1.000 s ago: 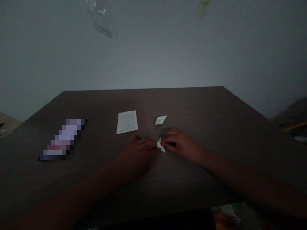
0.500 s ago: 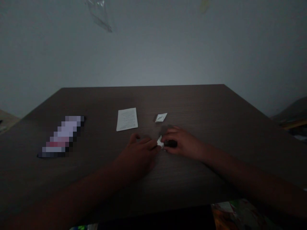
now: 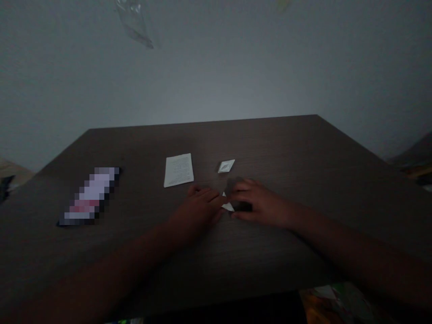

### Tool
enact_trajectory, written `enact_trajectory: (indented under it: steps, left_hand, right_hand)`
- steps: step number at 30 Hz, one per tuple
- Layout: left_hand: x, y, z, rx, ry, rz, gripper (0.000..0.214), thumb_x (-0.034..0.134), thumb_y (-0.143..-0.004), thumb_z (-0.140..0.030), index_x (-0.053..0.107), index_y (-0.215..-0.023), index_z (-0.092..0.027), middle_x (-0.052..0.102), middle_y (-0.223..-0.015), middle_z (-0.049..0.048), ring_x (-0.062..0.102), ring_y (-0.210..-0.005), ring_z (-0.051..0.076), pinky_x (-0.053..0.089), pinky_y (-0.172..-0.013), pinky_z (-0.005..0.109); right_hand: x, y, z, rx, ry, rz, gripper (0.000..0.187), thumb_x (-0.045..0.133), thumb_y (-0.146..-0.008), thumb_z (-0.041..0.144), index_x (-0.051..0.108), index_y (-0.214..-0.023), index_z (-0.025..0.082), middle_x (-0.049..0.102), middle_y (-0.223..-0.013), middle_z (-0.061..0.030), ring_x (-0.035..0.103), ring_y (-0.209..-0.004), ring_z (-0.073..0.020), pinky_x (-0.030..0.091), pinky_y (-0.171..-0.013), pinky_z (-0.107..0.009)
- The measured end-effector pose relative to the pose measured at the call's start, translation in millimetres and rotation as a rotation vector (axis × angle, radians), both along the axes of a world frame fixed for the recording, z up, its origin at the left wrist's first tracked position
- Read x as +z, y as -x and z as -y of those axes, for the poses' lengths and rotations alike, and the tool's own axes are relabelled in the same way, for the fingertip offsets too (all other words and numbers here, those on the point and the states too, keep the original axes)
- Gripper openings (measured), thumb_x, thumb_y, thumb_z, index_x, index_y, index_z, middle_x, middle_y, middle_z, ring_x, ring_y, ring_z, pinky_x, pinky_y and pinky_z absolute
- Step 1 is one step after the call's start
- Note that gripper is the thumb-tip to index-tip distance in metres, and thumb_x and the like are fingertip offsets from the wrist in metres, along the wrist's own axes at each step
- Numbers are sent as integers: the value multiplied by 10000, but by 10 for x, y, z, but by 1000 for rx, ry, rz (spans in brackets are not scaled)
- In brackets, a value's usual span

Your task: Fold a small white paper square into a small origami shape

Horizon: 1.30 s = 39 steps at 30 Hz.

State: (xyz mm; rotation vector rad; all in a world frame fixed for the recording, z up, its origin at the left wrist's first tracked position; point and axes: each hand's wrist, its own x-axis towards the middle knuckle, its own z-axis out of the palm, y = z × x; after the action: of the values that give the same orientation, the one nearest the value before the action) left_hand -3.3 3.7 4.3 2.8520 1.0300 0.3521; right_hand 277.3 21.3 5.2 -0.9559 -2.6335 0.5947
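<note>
A small piece of white folded paper (image 3: 228, 207) lies low on the table between my two hands, mostly covered by fingers. My left hand (image 3: 199, 209) grips its left side, fingers bent together and pressed down near the tabletop. From the right, my right hand (image 3: 261, 202) curves around the paper, with fingertips at its upper edge and the thumb by its lower right corner; a dark gap shows between thumb and fingers. Just beyond the hands sits a small diamond-shaped folded paper (image 3: 226, 166). The dim light hides the exact folds.
A square white paper packet with printed text (image 3: 178, 170) lies beyond my left hand. Farther left is a phone (image 3: 91, 195) with a blurred screen. The brown table (image 3: 270, 139) meets a pale wall, where a clear plastic bag (image 3: 135, 22) hangs.
My right hand's fingers have spread slightly from the thumb, and the paper between the hands shows a different shape, more covered. The view has shifted and tilted slightly.
</note>
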Motion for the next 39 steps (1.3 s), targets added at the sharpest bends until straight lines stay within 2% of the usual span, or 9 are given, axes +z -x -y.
enact_trajectory:
  steps: [3,8,12,15,19,25,32,35,39]
  left_hand:
    - [-27,17,-27,-16,-4,10,265,648,-1192,-144,804,-1387,-233,838,-1172,51,788,-1160,284,504,-1096,447]
    - [-59,48,-65,-43,15,44,232,623,-1230,-192,845,-1291,-227,842,-1158,53,786,-1121,264,518,-1082,443]
    - [-58,27,-65,19,19,129,166,702,-1204,-236,844,-1290,-246,844,-1254,60,766,-1214,283,539,-1122,469]
    - [-20,11,-51,50,-33,147,140,747,-1183,-252,835,-1291,-236,847,-1282,76,762,-1232,294,561,-1101,451]
    - [45,24,-17,29,-125,162,176,658,-1218,-191,827,-1247,-233,877,-1227,58,778,-1165,267,542,-1072,438]
    - [158,37,87,-65,-251,210,245,594,-1244,-164,824,-1165,-199,867,-1096,63,755,-1049,250,536,-1000,426]
    - [211,25,157,-55,-204,156,254,610,-1215,-136,830,-1136,-235,847,-1067,47,742,-1008,248,570,-1017,425]
    - [239,36,178,-23,-159,115,306,555,-1235,-151,844,-1180,-233,854,-1095,57,744,-1042,261,584,-1049,449]
    - [274,47,194,-18,-197,144,355,509,-1259,-161,846,-1171,-228,863,-1076,63,750,-1036,264,577,-1022,444]
  right_hand:
    - [-19,-2,6,3,-19,-8,300,901,-1099,279,875,-1398,271,824,-1282,-99,747,-1227,-313,579,-1111,-514]
    - [-78,5,-5,22,-91,-57,195,809,-1144,229,889,-1321,244,855,-1214,-100,783,-1166,-293,595,-1156,-533]
    - [-130,26,-3,36,-146,-173,178,737,-1163,174,881,-1251,229,869,-1118,-86,808,-1103,-271,638,-1102,-493]
    - [-131,49,23,17,-172,-288,162,715,-1188,200,872,-1204,239,876,-1134,-91,817,-1107,-262,666,-1044,-453]
    - [-102,72,68,6,-202,-370,162,695,-1202,238,852,-1199,274,886,-1116,-75,822,-1068,-269,690,-1007,-467]
    - [-93,72,125,-53,-219,-342,84,742,-1178,270,825,-1179,285,874,-1085,-67,816,-1055,-279,684,-1011,-479]
    - [-67,93,166,-6,-264,-412,164,677,-1217,256,826,-1151,274,869,-1042,-68,813,-1016,-272,688,-988,-479]
    - [-53,130,202,-41,-261,-481,114,716,-1204,256,819,-1159,266,876,-1046,-68,823,-998,-264,696,-955,-454]
    - [-54,184,269,-120,-204,-585,86,770,-1186,269,824,-1122,257,877,-1011,-60,838,-949,-242,697,-891,-397]
